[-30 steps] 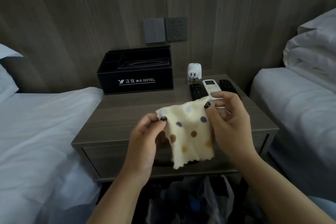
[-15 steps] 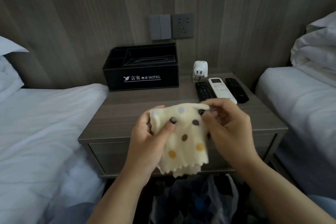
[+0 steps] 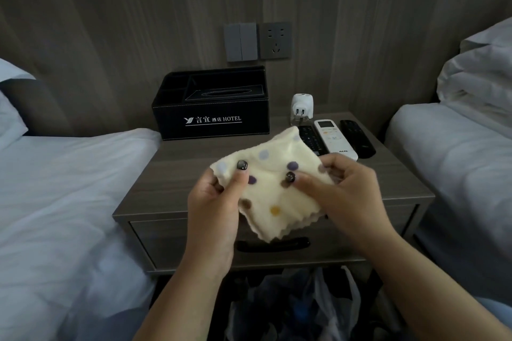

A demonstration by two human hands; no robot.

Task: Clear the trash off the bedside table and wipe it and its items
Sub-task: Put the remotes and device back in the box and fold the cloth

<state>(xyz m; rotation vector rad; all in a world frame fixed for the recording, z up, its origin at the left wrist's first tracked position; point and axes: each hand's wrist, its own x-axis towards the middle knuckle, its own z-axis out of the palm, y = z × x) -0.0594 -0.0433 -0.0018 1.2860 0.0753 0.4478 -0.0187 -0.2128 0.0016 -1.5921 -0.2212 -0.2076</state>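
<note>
A cream cloth with coloured dots point(image 3: 274, 188) is held in the air above the front of the wooden bedside table point(image 3: 171, 171). My left hand point(image 3: 214, 207) pinches its left edge with the thumb on top. On the right, my right hand point(image 3: 346, 191) grips the other side, thumb pressed on the middle of the cloth. At the back of the table stand a black hotel tissue box point(image 3: 212, 105) and a white plug adapter point(image 3: 302, 108). A black remote point(image 3: 310, 137), a white remote point(image 3: 335, 140) and another black remote point(image 3: 357, 138) lie side by side at the back right.
White beds flank the table, the left bed point(image 3: 61, 202) and the right bed point(image 3: 454, 163). A bag of trash point(image 3: 299, 304) sits on the floor below the drawer point(image 3: 177, 241). Wall switches and a socket point(image 3: 257, 41) are above the table.
Both hands have shifted on the cloth and drawn closer: the left thumb now lies over its left edge and the right thumb presses its middle. The cloth is more bunched.
</note>
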